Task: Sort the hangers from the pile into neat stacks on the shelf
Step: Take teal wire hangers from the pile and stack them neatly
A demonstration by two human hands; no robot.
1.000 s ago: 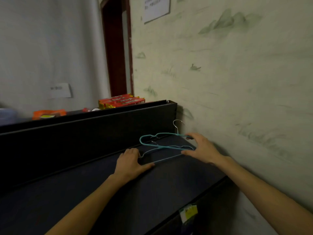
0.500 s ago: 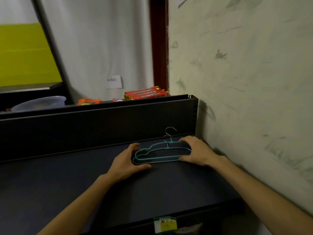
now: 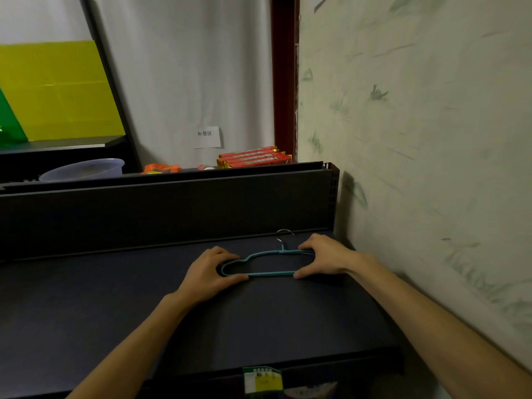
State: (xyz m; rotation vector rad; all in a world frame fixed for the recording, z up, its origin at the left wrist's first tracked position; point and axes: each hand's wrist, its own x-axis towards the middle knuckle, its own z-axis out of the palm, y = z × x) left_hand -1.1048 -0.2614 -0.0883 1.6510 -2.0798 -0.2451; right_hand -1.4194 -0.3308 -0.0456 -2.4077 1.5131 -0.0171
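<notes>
**Desk:** Head view, dim corner: what lies on the shelf?

**Photographer:** Teal hangers, flat on the dark shelf at its far right end, near the wall. They sit one on another; how many, I cannot tell. The metal hook points toward the shelf's back panel.

**Desk:** And the hands?

**Photographer:** Left hand holds the left end of the hangers, thumb curled along the near bar, fingers round the far side. Right hand grips the right end the same way, thumb on the near bar, fingers bent over the top edge. Both forearms reach in from the bottom of the frame.

**Desk:** Anything else worth a line?

**Photographer:** Behind the back panel, red packets are stacked near a dark red door frame. An orange packet lies to their left, and a clear plastic tub further left. A small paper note is fixed to the white wall above them. A yellow-and-green panel fills the upper left. A green and yellow label hangs on the shelf's front edge.
</notes>
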